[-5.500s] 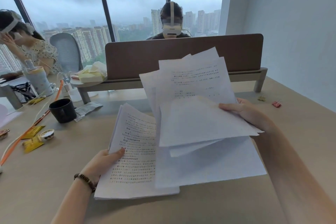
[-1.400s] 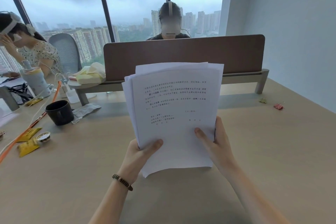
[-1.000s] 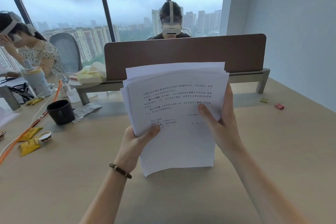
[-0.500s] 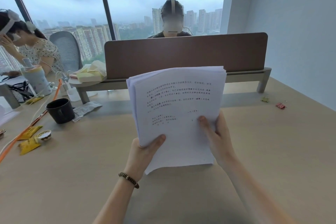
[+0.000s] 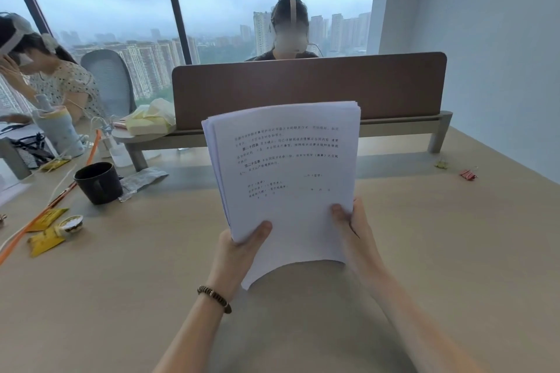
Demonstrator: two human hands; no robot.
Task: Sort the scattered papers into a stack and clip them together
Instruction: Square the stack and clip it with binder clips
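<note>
A stack of white printed papers (image 5: 285,172) stands upright above the beige desk (image 5: 424,251), its edges nearly even. My left hand (image 5: 239,248) grips the stack's lower left corner, thumb on the front sheet. My right hand (image 5: 354,221) holds the lower right edge, thumb in front and fingers behind. Two binder clips lie far right on the desk: a red one (image 5: 468,174) and a yellow one (image 5: 441,164).
A brown divider panel (image 5: 303,85) crosses the desk behind the papers, with a person seated beyond it. At left are a black mug (image 5: 98,182), a silver wrapper (image 5: 142,179), yellow packets (image 5: 45,233), an orange cable and another seated person.
The loose sheets were gathered from the desk into one upright stack. In the last second my right hand slid down from the stack's right side to its lower edge, and the sheets' edges evened out.
</note>
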